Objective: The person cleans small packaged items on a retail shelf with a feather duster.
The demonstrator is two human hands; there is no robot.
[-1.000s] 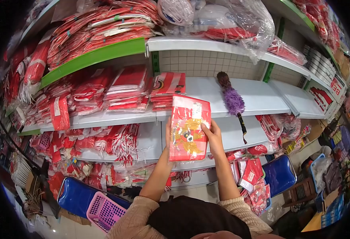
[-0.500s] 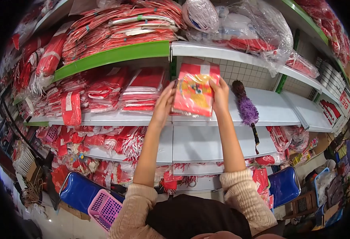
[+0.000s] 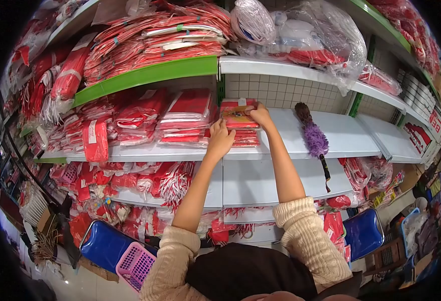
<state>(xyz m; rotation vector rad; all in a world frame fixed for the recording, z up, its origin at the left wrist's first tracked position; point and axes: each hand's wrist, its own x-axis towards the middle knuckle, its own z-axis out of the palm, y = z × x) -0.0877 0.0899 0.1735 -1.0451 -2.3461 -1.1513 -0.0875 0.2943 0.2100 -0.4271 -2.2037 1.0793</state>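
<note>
On the middle white shelf, a red plastic-wrapped packet with a yellow print (image 3: pixel 239 116) lies on top of a stack of similar red packets (image 3: pixel 245 139). My left hand (image 3: pixel 221 139) rests against the stack's left front, its fingers spread over the edge. At the packet's right back corner is my right hand (image 3: pixel 261 115), thumb and fingers closed on it. Directly left of my left hand stands another stack of wrapped red packets (image 3: pixel 186 118).
A purple feather duster (image 3: pixel 315 139) lies on the shelf to the right. Above runs a green-edged shelf (image 3: pixel 150 75) with piled red packets. Below are blue chairs (image 3: pixel 105 246) (image 3: pixel 363 235) and a pink basket (image 3: pixel 136 266). A white box (image 3: pixel 423 133) is at far right.
The printed packet has gone from raised in front of the shelf down onto the stack. Both hands moved with it, and my left hand now lies at the stack's front.
</note>
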